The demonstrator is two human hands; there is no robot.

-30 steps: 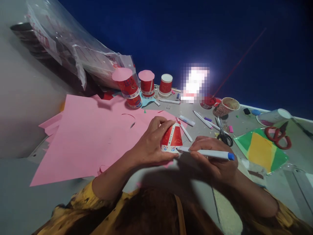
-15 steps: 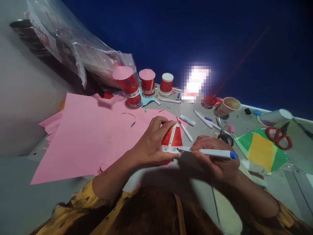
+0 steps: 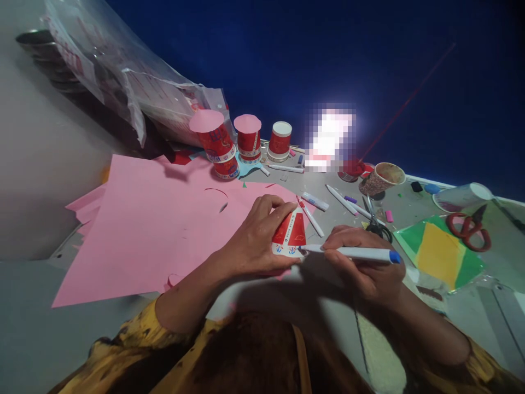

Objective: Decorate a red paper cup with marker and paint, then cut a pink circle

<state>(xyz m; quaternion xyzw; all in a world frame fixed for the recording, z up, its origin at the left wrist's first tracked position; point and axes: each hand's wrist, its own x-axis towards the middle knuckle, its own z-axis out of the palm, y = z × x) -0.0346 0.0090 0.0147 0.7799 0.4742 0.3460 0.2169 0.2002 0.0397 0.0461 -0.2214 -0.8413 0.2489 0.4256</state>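
Note:
My left hand (image 3: 262,235) is wrapped around a red and white paper cup (image 3: 293,232), thumb below and fingers above. Small blue marks run along the cup's white rim band. Between the fingers of my right hand (image 3: 363,262) is a white marker pen (image 3: 356,252) with a blue end. The pen's tip meets the white band at the cup's lower right. Under and left of my left hand lies a large pink paper sheet (image 3: 156,235). A red-tipped marker (image 3: 311,219) rests just beyond the cup.
Behind stand decorated red cups (image 3: 217,145) with pink paper tops and a plain red cup (image 3: 279,143). To the right are black scissors (image 3: 377,224), red-handled scissors (image 3: 470,230), green and yellow paper (image 3: 438,254) and a tipped white cup (image 3: 463,196). A plastic bag (image 3: 156,98) leans at back left.
My right hand and the marker have shifted slightly right along the cup's white band, with a little more blue marking visible there. My left hand keeps its hold on the cup.

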